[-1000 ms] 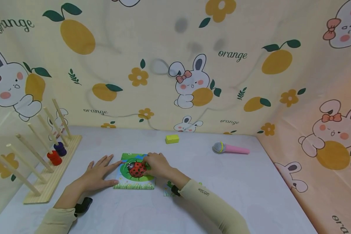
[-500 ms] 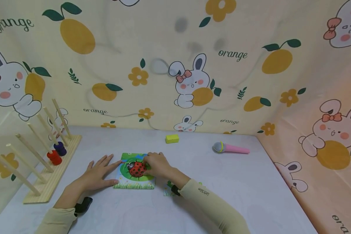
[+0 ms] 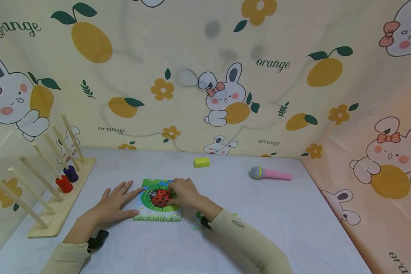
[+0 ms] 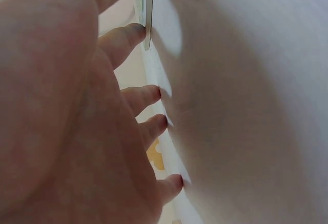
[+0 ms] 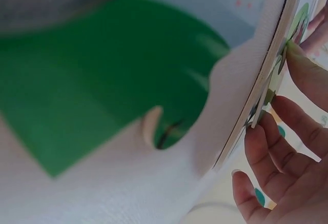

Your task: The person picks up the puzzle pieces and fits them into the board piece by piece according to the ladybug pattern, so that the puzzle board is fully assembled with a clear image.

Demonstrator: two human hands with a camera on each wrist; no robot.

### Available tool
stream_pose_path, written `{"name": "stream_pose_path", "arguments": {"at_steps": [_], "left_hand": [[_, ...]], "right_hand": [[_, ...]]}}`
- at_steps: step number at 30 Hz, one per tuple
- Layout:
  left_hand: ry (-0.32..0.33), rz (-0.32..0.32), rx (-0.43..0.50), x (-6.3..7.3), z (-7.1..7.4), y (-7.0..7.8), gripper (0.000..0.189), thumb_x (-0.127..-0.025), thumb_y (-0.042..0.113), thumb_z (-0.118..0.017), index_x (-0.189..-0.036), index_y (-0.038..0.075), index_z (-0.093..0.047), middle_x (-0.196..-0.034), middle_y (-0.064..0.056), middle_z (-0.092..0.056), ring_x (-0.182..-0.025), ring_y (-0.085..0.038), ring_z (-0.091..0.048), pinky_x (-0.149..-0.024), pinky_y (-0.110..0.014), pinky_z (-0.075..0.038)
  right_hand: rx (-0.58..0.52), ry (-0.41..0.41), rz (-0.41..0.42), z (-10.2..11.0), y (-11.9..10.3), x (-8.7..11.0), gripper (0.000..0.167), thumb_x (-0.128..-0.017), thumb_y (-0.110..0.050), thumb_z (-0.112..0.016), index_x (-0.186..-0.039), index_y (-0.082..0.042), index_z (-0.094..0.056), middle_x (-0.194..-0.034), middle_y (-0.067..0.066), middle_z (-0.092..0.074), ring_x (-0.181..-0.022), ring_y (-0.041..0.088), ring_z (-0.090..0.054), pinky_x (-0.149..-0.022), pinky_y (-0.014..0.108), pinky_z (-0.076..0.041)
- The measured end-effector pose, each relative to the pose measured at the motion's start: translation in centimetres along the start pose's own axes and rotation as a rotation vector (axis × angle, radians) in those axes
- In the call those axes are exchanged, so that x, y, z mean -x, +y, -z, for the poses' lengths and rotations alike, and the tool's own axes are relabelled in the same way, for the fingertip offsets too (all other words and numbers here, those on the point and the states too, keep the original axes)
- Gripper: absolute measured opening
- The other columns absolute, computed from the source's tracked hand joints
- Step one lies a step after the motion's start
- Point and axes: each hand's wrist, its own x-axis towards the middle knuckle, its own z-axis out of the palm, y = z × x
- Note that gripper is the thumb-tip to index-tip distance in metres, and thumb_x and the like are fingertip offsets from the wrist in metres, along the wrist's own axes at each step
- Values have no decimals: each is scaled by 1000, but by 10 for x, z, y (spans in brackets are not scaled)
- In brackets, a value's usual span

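A ladybug jigsaw puzzle (image 3: pixel 156 217) lies flat on the white table in the head view. My left hand (image 3: pixel 114 207) is spread palm down at its left side, with the index fingertip and thumb at the board's edge. Over the right side of the picture, my right hand (image 3: pixel 185 193) pinches a thin puzzle piece (image 5: pixel 263 102) between thumb and fingertips. In the right wrist view that piece stands tilted against the board, and its printed face is mostly hidden. Another puzzle piece (image 5: pixel 128 70), largely green, lies on the table under my right wrist.
At the left stands a wooden peg rack (image 3: pixel 56 224) with red rings (image 3: pixel 64 184) and dark blue rings (image 3: pixel 70 174) on its pegs. A yellow block (image 3: pixel 201 163) sits behind the puzzle. Farther right lies a pink toy microphone (image 3: pixel 272 174). A printed cloth (image 3: pixel 191 45) hangs behind the table.
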Motion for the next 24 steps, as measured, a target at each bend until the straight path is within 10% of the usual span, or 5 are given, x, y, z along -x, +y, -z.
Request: {"name": "stream_pose_path", "arguments": {"at_steps": [24], "left_hand": [[26, -20, -26, 0, -1, 0, 81, -83, 61, -70, -147, 16, -49, -155, -31, -31, -140, -57, -22, -100, -83, -13]], "right_hand": [[115, 35, 26, 2, -1, 3, 37, -76, -49, -83, -99, -21, -75, -89, -9, -63, -79, 8, -58, -77, 33, -45]]}}
